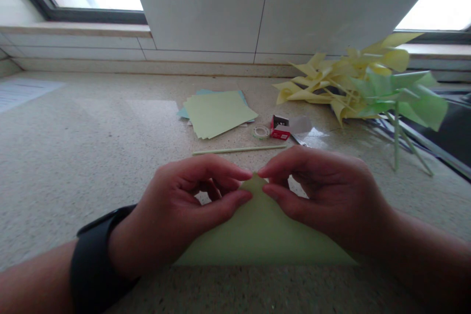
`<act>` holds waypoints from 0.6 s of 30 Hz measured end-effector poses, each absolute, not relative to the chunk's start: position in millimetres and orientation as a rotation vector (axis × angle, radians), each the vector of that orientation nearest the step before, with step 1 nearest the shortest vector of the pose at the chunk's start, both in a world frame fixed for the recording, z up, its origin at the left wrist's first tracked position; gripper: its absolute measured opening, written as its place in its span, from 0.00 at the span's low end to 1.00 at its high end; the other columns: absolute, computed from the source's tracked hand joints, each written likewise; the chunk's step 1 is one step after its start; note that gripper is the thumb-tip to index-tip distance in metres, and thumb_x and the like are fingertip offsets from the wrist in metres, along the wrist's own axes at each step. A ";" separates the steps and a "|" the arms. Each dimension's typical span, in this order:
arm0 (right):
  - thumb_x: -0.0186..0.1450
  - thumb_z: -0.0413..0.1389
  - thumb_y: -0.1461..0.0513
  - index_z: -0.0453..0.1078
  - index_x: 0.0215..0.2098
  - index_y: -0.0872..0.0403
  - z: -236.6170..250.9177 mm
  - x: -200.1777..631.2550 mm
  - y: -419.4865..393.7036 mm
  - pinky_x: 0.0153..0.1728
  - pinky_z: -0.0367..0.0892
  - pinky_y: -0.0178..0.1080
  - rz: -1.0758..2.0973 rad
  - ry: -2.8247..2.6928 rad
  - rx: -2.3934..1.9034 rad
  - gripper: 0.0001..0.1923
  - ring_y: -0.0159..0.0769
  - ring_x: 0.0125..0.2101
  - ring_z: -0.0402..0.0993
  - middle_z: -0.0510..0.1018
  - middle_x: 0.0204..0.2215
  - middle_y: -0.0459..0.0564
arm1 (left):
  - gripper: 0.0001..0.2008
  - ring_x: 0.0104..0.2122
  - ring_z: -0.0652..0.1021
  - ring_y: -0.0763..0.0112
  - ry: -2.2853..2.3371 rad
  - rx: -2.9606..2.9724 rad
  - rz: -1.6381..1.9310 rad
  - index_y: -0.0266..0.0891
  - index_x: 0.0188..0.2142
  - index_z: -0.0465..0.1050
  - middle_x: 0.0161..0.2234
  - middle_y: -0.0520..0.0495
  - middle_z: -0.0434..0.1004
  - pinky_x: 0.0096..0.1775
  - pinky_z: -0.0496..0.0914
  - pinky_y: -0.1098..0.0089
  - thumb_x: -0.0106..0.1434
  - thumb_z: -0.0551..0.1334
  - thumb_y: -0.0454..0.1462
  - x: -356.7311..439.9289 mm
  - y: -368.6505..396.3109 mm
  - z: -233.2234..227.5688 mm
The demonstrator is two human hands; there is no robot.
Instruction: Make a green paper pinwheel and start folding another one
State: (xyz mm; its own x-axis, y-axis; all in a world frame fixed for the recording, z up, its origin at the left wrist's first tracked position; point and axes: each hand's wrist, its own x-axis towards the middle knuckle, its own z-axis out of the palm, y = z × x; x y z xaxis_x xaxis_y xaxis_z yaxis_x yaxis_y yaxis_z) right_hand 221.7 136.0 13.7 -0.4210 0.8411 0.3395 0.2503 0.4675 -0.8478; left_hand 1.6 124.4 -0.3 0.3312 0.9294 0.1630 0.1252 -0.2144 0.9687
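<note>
A light green sheet of paper (pixel 265 240), folded into a triangle, lies in front of me with its long edge toward me and its tip pointing away. My left hand (pixel 198 201) pinches the left side of the tip between thumb and fingers. On the other side of the tip, my right hand (pixel 324 196) pinches the paper the same way. Both hands meet close together at the point. Just beyond them a thin pale green stick (pixel 239 149) rests on the counter. My left wrist wears a black band.
Behind the stick lie a stack of green and blue paper sheets (pixel 221 113), a roll of tape (pixel 261 131) and a small open red box (pixel 280 127). Yellow paper pinwheels (pixel 312 83) and a green pinwheel (pixel 401 93) are heaped at the right, beside a dark sink. A printed sheet (pixel 25 91) lies far left.
</note>
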 end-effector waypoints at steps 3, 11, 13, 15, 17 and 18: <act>0.62 0.62 0.63 0.75 0.37 0.51 13.4 222.0 136.5 0.27 0.70 0.33 0.936 -1.925 -0.901 0.04 0.30 0.26 0.73 0.78 0.26 0.44 | 0.08 0.30 0.80 0.75 0.980 1.603 1.009 0.47 0.41 0.80 0.33 0.53 0.83 0.29 0.73 0.78 0.62 0.70 0.37 1.1 124.1 -0.1; 0.62 0.63 0.63 0.74 0.38 0.52 11.1 221.9 139.2 0.27 0.71 0.32 1.004 -1.892 -0.921 0.06 0.30 0.27 0.73 0.77 0.26 0.44 | 0.08 0.30 0.79 0.77 0.969 1.607 1.006 0.48 0.42 0.80 0.33 0.54 0.83 0.29 0.72 0.79 0.63 0.69 0.36 0.6 125.4 -1.3; 0.63 0.63 0.62 0.75 0.38 0.52 10.8 222.1 140.1 0.27 0.70 0.32 1.047 -1.898 -0.945 0.05 0.30 0.27 0.73 0.77 0.27 0.44 | 0.08 0.30 0.80 0.77 0.969 1.625 1.006 0.48 0.42 0.80 0.33 0.54 0.83 0.29 0.72 0.80 0.63 0.69 0.36 0.8 125.7 -1.6; 0.64 0.62 0.62 0.75 0.36 0.52 11.4 222.3 140.8 0.26 0.69 0.32 1.059 -1.918 -0.958 0.03 0.29 0.27 0.72 0.77 0.26 0.44 | 0.08 0.30 0.80 0.77 0.971 1.633 1.011 0.48 0.42 0.80 0.33 0.54 0.83 0.30 0.73 0.80 0.62 0.69 0.36 0.8 125.5 -1.4; 0.64 0.62 0.63 0.75 0.33 0.53 12.8 222.3 141.0 0.26 0.69 0.31 1.041 -1.943 -0.967 0.02 0.28 0.26 0.71 0.77 0.25 0.43 | 0.08 0.30 0.80 0.77 0.973 1.638 1.011 0.48 0.41 0.80 0.32 0.54 0.83 0.30 0.73 0.80 0.62 0.70 0.36 0.7 125.2 -1.0; 0.63 0.62 0.63 0.74 0.32 0.53 13.7 222.3 140.8 0.26 0.68 0.30 1.025 -1.954 -0.970 0.02 0.28 0.25 0.71 0.76 0.25 0.43 | 0.08 0.30 0.80 0.77 0.974 1.643 1.008 0.48 0.41 0.80 0.32 0.55 0.82 0.30 0.73 0.80 0.62 0.70 0.36 0.6 125.1 -0.9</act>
State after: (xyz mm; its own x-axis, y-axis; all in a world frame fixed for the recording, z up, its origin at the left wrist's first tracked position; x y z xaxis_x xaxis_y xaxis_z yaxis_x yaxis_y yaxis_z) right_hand 222.3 140.8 13.7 -0.4616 0.8533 0.2425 0.2851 0.4016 -0.8703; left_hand 0.6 125.1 -0.9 0.3445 0.9219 0.1774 0.1453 -0.2390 0.9601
